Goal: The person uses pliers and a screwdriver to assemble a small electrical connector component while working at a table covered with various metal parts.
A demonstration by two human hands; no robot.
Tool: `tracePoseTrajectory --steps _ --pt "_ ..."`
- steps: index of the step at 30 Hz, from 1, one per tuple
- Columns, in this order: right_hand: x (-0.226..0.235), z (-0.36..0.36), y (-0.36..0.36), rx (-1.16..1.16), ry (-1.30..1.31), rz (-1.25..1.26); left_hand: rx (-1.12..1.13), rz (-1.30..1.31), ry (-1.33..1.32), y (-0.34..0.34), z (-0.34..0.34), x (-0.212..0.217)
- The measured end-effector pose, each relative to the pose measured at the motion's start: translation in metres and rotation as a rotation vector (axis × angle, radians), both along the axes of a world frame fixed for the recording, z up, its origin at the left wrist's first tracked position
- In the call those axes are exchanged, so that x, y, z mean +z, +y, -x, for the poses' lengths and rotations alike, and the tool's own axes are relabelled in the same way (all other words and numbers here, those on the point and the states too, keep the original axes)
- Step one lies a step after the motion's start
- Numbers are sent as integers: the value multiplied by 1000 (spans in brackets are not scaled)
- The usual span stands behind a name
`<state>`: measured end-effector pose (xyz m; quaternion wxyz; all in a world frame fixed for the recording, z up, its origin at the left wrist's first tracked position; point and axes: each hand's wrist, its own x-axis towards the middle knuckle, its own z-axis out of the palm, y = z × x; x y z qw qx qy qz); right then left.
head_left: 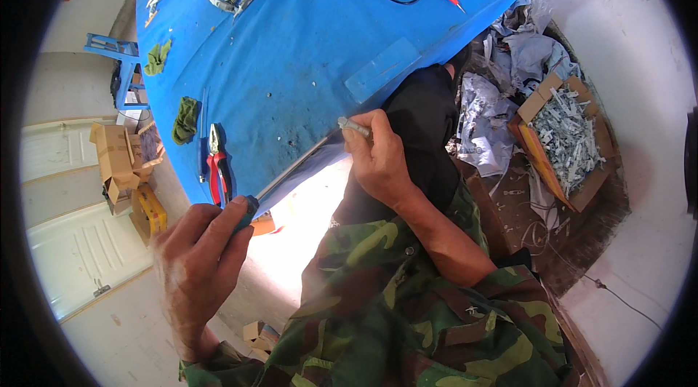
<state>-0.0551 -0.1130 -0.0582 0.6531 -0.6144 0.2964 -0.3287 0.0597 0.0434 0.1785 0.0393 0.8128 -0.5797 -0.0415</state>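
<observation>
While the left hand [200,256] clenches a blue-handled screwdriver [280,182] at the blue table's [291,60] edge, its long shaft runs to a small grey metal part [354,126] pinched in the right hand's [378,158] fingertips.

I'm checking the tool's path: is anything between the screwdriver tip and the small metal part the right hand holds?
Nothing visible. The screwdriver in the left hand runs along the table edge to the small metal part pinched by the right hand; the pliers lie aside.

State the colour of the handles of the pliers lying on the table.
Red handles on the pliers, which lie on the blue table; shown in the head view.
</observation>
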Motion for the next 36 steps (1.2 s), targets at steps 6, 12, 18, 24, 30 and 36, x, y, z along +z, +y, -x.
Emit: tracePoseTrajectory --steps 6,12,18,24,30,36 --pt "1 0 2 -5 -29 7 7 50 35 5 -3 -9" --pt "-2 2 3 27 -44 -1 24 64 51 7 -1 -14" --pt "-10 1 2 22 -132 -88 72 91 81 12 1 -12" --pt "-1 3 1 53 -128 -174 207 200 194 32 -20 -32" --pt "5 7 -5 120 -206 -361 497 358 252 25 -41 -103" --pt "3 15 -10 185 -343 -573 479 355 6 12 -50 -163"
